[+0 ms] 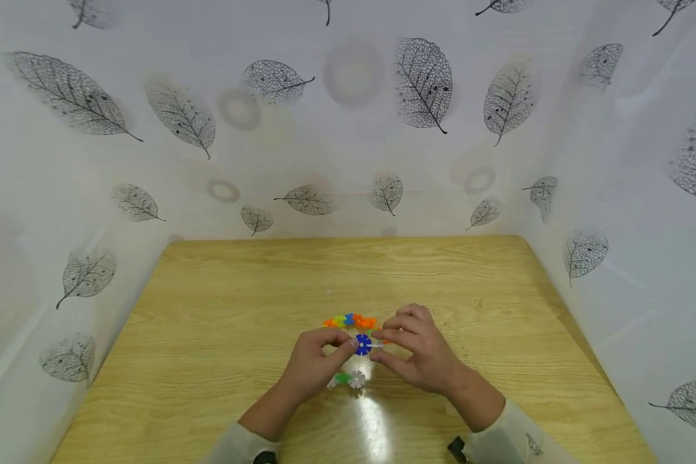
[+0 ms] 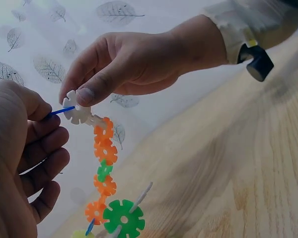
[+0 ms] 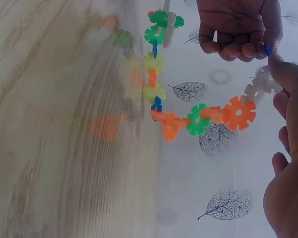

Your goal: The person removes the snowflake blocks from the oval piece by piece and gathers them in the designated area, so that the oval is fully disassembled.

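Note:
My left hand (image 1: 320, 361) pinches a blue notched plastic snowflake disc (image 1: 362, 345) between thumb and forefinger. Edge-on in the left wrist view, that disc meets a white snowflake disc (image 2: 77, 113). My right hand (image 1: 420, 351) pinches the white disc between thumb and fingers. From it runs a chain of interlocked discs, among them an orange disc (image 3: 239, 113), a green disc (image 3: 197, 119) and a yellow disc (image 3: 154, 92). Near the front part of the chain, a green disc (image 2: 124, 219) has white discs on either side. How deep the blue disc sits in the white one's slot, I cannot tell.
Both hands work above a wood-grain table (image 1: 238, 290). White sheeting printed with grey leaves (image 1: 423, 84) stands behind the table and along both sides. A dark strap piece (image 2: 258, 63) sits at the right sleeve's cuff.

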`<state>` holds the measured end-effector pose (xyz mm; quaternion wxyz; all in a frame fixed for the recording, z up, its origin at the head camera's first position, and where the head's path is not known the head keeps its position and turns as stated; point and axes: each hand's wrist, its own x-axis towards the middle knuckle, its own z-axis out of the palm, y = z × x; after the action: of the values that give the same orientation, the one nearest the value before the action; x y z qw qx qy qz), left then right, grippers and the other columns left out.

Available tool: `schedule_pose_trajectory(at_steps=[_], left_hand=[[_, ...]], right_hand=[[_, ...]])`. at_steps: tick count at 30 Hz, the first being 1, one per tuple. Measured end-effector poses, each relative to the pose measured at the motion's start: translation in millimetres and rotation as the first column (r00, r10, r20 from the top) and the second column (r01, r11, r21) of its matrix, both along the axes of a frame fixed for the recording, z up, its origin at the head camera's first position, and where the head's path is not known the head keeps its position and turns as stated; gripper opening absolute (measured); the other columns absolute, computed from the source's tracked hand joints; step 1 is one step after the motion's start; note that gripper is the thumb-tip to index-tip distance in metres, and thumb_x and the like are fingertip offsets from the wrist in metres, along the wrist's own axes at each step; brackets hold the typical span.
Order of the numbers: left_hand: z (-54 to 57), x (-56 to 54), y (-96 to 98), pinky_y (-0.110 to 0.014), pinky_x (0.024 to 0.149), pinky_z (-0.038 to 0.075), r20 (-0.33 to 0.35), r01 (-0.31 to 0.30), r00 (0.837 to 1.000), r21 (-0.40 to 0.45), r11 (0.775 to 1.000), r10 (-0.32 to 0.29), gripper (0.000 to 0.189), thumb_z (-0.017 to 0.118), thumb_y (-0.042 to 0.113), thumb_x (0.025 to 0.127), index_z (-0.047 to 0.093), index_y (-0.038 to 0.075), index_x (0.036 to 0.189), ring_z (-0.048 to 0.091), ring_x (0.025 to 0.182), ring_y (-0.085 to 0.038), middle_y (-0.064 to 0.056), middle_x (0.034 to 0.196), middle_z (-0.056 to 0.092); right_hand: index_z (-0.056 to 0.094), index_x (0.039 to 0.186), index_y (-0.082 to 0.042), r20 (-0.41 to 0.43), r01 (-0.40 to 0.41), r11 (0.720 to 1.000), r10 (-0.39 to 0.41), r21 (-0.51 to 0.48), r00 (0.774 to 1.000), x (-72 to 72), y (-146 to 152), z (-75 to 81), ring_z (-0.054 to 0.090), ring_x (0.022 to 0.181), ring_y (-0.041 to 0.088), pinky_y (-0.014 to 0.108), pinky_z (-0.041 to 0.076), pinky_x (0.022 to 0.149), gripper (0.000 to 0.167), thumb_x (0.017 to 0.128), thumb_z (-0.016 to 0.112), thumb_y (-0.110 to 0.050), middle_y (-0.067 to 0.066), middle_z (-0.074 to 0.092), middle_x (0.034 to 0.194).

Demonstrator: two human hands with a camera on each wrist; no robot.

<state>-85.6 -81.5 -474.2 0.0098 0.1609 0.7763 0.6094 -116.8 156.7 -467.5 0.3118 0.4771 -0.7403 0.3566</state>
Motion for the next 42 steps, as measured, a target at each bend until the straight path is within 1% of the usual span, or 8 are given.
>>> schedule_pose_trajectory(at_steps=[7, 15, 21, 26, 30, 37, 39, 42], left_hand=[[2.0, -0.2, -1.4, -0.037, 0.08, 0.054, -0.008, -0.008, 1.0, 0.002, 1.0, 0.008, 0.013, 0.074, 0.017, 0.097, 0.077, 0.017, 0.085, 0.067, 0.084, -0.014, 0.006, 0.084, 0.074], [6.8, -4.1, -12.8, -0.033, 0.074, 0.052, 0.002, -0.13, 0.992, -0.001, 0.992, 0.13, 0.011, 0.075, 0.014, 0.096, 0.077, 0.016, 0.085, 0.064, 0.078, -0.014, 0.0, 0.079, 0.071], [1.7, -9.8, -25.9, -0.036, 0.076, 0.053, 0.004, -0.177, 0.984, -0.045, 0.983, 0.177, 0.011, 0.076, 0.016, 0.095, 0.076, 0.018, 0.084, 0.064, 0.078, -0.013, -0.001, 0.08, 0.072], [-5.0, -14.9, -40.0, -0.032, 0.077, 0.053, 0.056, -0.237, 0.968, -0.111, 0.965, 0.244, 0.009, 0.076, 0.019, 0.096, 0.079, 0.014, 0.09, 0.065, 0.081, -0.012, 0.004, 0.084, 0.074], [-8.9, -21.5, -54.1, -0.032, 0.079, 0.053, 0.093, -0.276, 0.951, -0.185, 0.943, 0.296, 0.013, 0.075, 0.024, 0.097, 0.081, 0.012, 0.095, 0.066, 0.085, -0.013, 0.002, 0.09, 0.076], [-19.3, -35.7, -78.6, -0.032, 0.073, 0.053, 0.19, -0.288, 0.917, -0.296, 0.911, 0.351, 0.027, 0.072, 0.035, 0.099, 0.08, 0.009, 0.103, 0.063, 0.085, -0.017, -0.004, 0.096, 0.076], [-24.7, -41.5, -85.6, -0.034, 0.075, 0.054, 0.19, -0.293, 0.912, -0.318, 0.902, 0.363, 0.03, 0.072, 0.036, 0.099, 0.08, 0.008, 0.104, 0.065, 0.086, -0.02, -0.005, 0.095, 0.076], [-32.1, -49.6, -95.8, -0.04, 0.082, 0.055, 0.183, -0.296, 0.907, -0.367, 0.882, 0.38, 0.031, 0.069, 0.037, 0.1, 0.08, 0.007, 0.106, 0.067, 0.093, -0.023, -0.005, 0.098, 0.076]], right_hand=[[0.081, 0.095, -0.01, -0.103, -0.03, 0.999, 0.027, -0.029, 0.994, -2.5, -1.3, -1.8, 0.057, 0.086, 0.023, 0.037, 0.042, 0.083, 0.014, 0.098, 0.074, -0.021, -0.002, 0.073, 0.089], [0.079, 0.093, -0.008, -0.11, -0.018, 0.998, 0.012, -0.055, 0.994, -6.4, 4.3, -1.1, 0.056, 0.083, 0.024, 0.035, 0.041, 0.08, 0.013, 0.098, 0.074, -0.019, 0.001, 0.072, 0.089], [0.079, 0.092, -0.008, -0.12, -0.023, 0.998, 0.015, -0.063, 0.993, -7.4, 6.8, -1.2, 0.055, 0.083, 0.024, 0.036, 0.041, 0.081, 0.012, 0.098, 0.074, -0.018, 0.001, 0.072, 0.089], [0.079, 0.092, -0.008, -0.127, -0.023, 0.998, 0.015, -0.06, 0.992, -6.8, 7.6, -1.3, 0.055, 0.082, 0.024, 0.036, 0.04, 0.08, 0.014, 0.099, 0.073, -0.019, 0.001, 0.072, 0.088], [0.079, 0.092, -0.008, -0.135, -0.026, 0.998, 0.017, -0.061, 0.991, -6.8, 8.0, -0.8, 0.054, 0.082, 0.024, 0.037, 0.04, 0.08, 0.014, 0.099, 0.073, -0.019, 0.002, 0.072, 0.088], [0.079, 0.091, -0.007, -0.145, -0.041, 0.997, 0.03, -0.071, 0.989, -6.4, 8.1, 0.2, 0.052, 0.08, 0.024, 0.036, 0.039, 0.08, 0.014, 0.099, 0.073, -0.018, 0.001, 0.071, 0.087], [0.079, 0.091, -0.007, -0.143, -0.042, 0.996, 0.031, -0.073, 0.989, -5.9, 7.8, 0.4, 0.051, 0.08, 0.023, 0.036, 0.038, 0.079, 0.014, 0.099, 0.073, -0.018, 0.001, 0.071, 0.086], [0.078, 0.091, -0.007, -0.138, -0.043, 0.996, 0.033, -0.073, 0.99, -4.5, 7.0, 0.4, 0.051, 0.08, 0.023, 0.036, 0.038, 0.079, 0.014, 0.098, 0.074, -0.018, 0.001, 0.071, 0.086]])
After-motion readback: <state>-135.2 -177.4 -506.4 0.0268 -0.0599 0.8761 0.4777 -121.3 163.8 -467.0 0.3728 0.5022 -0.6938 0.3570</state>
